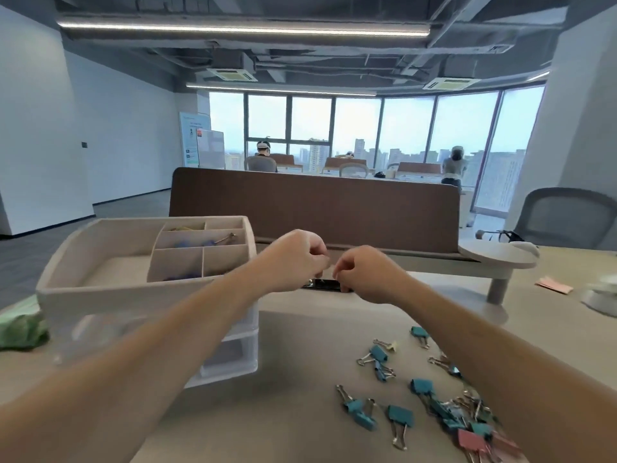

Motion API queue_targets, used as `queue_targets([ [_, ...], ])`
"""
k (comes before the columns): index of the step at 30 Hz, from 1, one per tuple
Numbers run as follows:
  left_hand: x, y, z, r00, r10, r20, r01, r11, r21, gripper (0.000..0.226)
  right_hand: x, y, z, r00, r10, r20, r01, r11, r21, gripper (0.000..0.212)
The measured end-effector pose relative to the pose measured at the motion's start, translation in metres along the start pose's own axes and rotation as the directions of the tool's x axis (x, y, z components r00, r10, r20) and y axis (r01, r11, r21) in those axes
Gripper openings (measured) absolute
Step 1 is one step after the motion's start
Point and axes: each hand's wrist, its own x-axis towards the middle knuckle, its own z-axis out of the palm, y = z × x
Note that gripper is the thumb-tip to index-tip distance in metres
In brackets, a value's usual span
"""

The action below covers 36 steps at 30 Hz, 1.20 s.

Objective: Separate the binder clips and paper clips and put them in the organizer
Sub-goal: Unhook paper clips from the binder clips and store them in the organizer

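Observation:
My left hand (297,259) and my right hand (364,275) are raised close together above the desk, right of the organizer (100,289). Both have curled fingers and pinch a small pale clip (330,265) between them; it is too small to tell which kind. The beige organizer stands at left on clear drawers (230,355). Its divided compartments (200,255) hold a few blue binder clips. A loose pile of teal and pink binder clips (444,406) lies on the desk at lower right, partly under my right forearm.
A brown desk divider (314,208) runs behind the hands, with a black slot (322,285) below them. A green cloth (20,329) lies at far left. A white round stand (497,259), pink paper (554,285) and an office chair (564,218) are at right.

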Motion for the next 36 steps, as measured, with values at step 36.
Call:
queue_targets([
  [36,0.094,0.064,0.295,0.841,0.169,0.514,-0.301,0.936,0.184,0.045,-0.077,0.267,0.006,0.932,0.363,-0.004,-0.358,0.916,-0.179,0.036],
])
